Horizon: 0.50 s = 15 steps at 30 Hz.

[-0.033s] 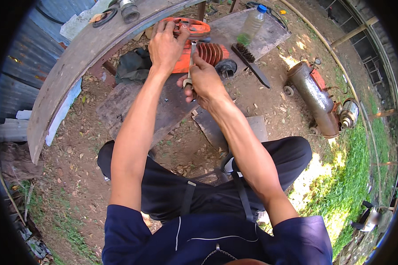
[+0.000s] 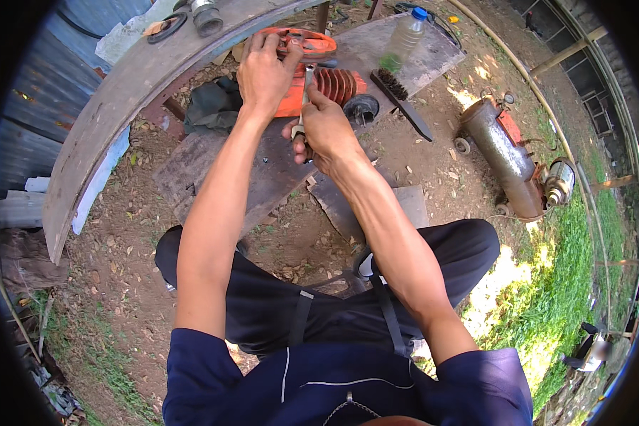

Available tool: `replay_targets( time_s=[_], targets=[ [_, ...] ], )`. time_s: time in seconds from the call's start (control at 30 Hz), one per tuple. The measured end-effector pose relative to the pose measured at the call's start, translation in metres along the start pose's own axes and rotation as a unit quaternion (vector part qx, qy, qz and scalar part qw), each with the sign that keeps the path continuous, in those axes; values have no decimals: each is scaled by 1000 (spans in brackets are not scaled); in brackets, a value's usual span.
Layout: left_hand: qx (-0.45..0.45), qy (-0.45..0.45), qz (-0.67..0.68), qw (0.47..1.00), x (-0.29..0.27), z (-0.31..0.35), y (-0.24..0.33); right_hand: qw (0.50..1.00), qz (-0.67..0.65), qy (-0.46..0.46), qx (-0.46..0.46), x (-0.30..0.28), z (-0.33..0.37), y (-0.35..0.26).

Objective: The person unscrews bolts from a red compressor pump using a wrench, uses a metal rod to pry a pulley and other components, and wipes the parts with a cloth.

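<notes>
An orange compressor pump with dark metal fins [image 2: 339, 86] rests on the low wooden boards [image 2: 231, 170] in front of me. My left hand [image 2: 265, 79] grips the orange pulley wheel [image 2: 321, 45] at its far side, fingers curled over the rim. In my right hand [image 2: 326, 129] is a metal wrench [image 2: 307, 84], its small upper end against the pump between the wheel and the fins. The wrench's wider jaw shows below the palm; part of its shank is hidden by fingers. A round black part [image 2: 362, 108] sits at the pump's right.
Right of the pump lies a black-handled wire brush [image 2: 405, 105], with a blue-capped bottle [image 2: 405, 41] behind it. Dark cloth [image 2: 213, 104] lies to the left. A curved-looking plank bench [image 2: 99, 121] runs along the left. A rusty wheeled tank [image 2: 500, 156] stands on the right.
The wrench's lower end and my right hand have shifted very slightly left. My left hand stays on the pulley wheel.
</notes>
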<state>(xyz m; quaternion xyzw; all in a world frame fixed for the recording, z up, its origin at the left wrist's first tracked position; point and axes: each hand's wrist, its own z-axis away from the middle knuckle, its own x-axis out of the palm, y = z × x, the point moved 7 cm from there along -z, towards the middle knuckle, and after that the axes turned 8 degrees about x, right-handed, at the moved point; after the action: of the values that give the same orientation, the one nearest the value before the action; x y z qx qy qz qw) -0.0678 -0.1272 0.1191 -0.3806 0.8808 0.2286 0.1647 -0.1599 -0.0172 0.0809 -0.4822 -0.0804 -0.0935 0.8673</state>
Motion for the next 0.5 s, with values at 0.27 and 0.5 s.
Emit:
replay_targets(
  time_s=[0.27, 0.5],
  targets=[
    [20, -11, -6, 1000, -5, 0, -3, 990, 119, 6, 74, -52, 4, -19],
    [54, 1, 14, 998, -9, 3, -1, 953, 290, -83, -7, -164, -61, -49]
  ],
)
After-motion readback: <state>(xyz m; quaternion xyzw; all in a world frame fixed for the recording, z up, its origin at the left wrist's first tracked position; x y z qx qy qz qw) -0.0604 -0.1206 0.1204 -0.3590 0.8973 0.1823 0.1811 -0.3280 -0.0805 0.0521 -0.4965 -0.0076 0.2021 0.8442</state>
